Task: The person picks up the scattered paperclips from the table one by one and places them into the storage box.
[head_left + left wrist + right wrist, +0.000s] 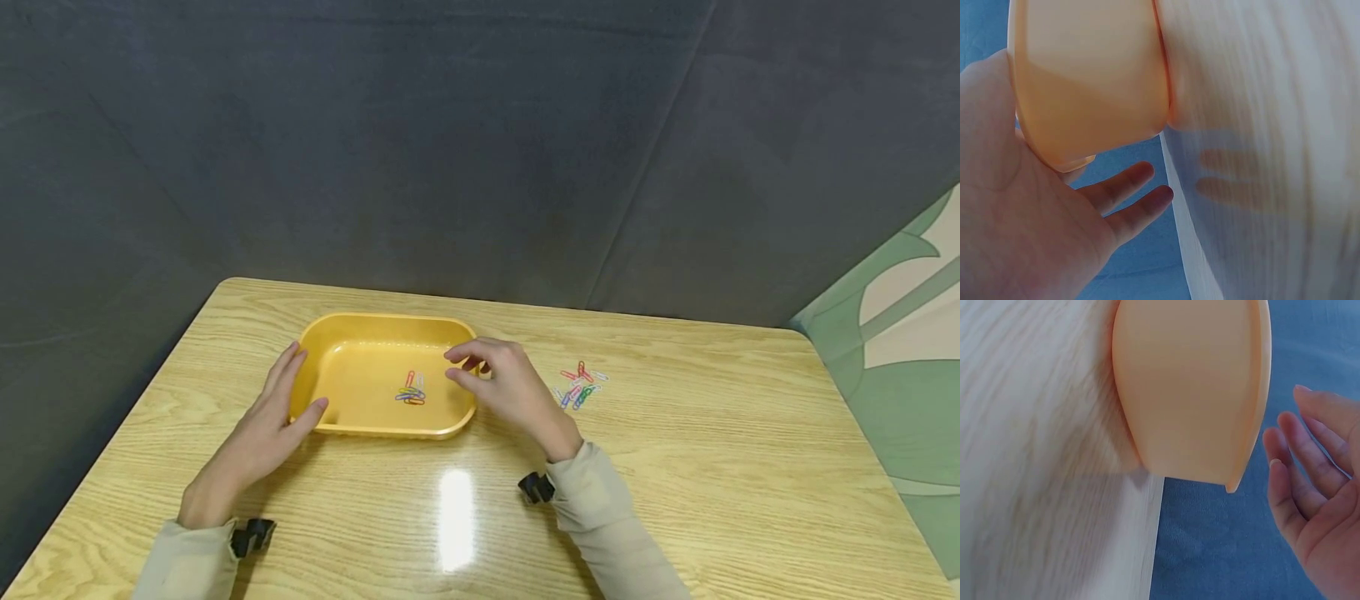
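1. Your left hand [262,429], fingers extended, is at the left end of the yellow tray [356,375]; your right hand [510,387], loosely bent, seems empty above the right rim.
2. Some paper clips [410,395] lie inside the tray, other clips [577,392] on the table [712,458] to its right.
3. A low right hand could knock the rim and shift the tray.
4. Overlapping clips are difficult to count; wrist views show none.

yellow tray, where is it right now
In the head view, the yellow tray sits on the wooden table, left of centre, between the left hand and the right hand; a loose paper clip pile lies to its right.
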The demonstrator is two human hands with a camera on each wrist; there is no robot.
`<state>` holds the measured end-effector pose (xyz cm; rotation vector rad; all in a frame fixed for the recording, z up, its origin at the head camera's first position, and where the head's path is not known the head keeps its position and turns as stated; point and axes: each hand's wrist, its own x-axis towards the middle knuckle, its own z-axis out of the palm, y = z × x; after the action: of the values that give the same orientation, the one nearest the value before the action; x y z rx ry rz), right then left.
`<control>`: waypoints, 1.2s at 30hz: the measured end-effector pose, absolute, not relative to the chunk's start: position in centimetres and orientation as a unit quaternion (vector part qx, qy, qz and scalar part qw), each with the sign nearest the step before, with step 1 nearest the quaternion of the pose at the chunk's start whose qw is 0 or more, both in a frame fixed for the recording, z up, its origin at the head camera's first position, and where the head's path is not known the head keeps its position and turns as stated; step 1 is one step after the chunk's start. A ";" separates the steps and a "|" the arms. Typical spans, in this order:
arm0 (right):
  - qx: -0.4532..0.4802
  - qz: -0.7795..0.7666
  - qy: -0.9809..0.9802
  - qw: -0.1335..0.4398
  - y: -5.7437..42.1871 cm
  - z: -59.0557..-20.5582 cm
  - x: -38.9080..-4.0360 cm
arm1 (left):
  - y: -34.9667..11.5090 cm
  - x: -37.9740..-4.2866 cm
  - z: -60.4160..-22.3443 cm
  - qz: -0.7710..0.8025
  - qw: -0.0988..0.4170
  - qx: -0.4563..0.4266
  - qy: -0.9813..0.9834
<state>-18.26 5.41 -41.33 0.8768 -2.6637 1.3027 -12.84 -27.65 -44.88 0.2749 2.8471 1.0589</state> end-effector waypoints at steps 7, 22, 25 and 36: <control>0.278 0.414 -0.866 0.033 6.3 -41.5 -18.0 | -27.7 -12.8 -44.8 0.346 0.051 0.090 0.932; 0.254 0.405 -0.878 0.032 8.0 -41.8 -17.7 | -27.7 -12.9 -44.8 0.347 0.053 0.092 0.932; 0.250 0.398 -0.882 0.037 8.3 -41.9 -17.6 | -27.7 -12.9 -44.8 0.348 0.054 0.091 0.931; 0.226 0.388 -0.893 0.032 10.1 -42.2 -17.3 | -27.7 -12.8 -44.9 0.347 0.051 0.092 0.932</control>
<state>-17.29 10.12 -42.15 0.6956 -2.7497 1.1945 -12.79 -27.74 -44.88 0.2814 2.8357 1.0551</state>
